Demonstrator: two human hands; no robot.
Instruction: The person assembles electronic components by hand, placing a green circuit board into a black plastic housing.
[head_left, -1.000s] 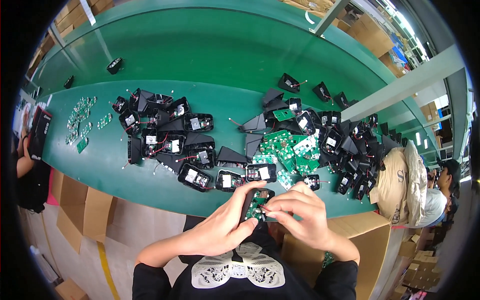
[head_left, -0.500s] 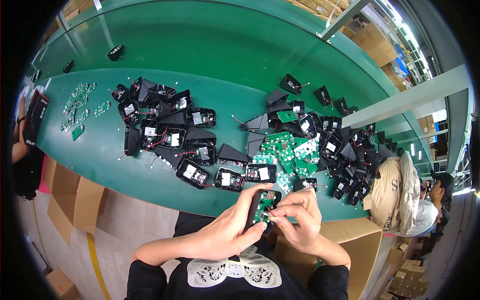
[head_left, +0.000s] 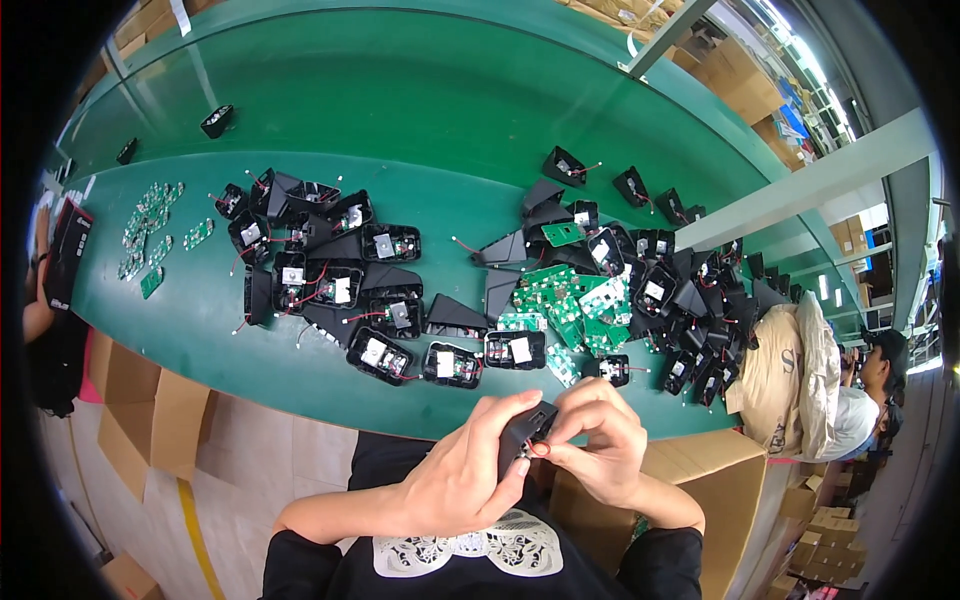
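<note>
A small black plastic housing [head_left: 518,432] is gripped by my left hand [head_left: 455,472], with the fingers along its far side and the thumb at its near end. My right hand [head_left: 607,448] is closed in a pinch at the housing's right side, where a bit of red wire [head_left: 538,449] shows by the fingertips. The housing is turned so its dark outer wall shows, and the green board inside is mostly hidden. Beyond my hands, on the green table [head_left: 420,410], lie open black housings with red wires, among them one with a white square [head_left: 515,349].
A heap of green circuit boards [head_left: 565,305] lies right of centre, beside piled black housings [head_left: 690,300]. More housings [head_left: 390,242] cluster to the left, near scattered small boards [head_left: 150,220]. Cardboard boxes [head_left: 690,480] stand below the table edge. Other people are at both sides.
The housing has been tilted in my left hand, so its green board has turned from view and the black wall shows. My right hand stays pinched beside it.
</note>
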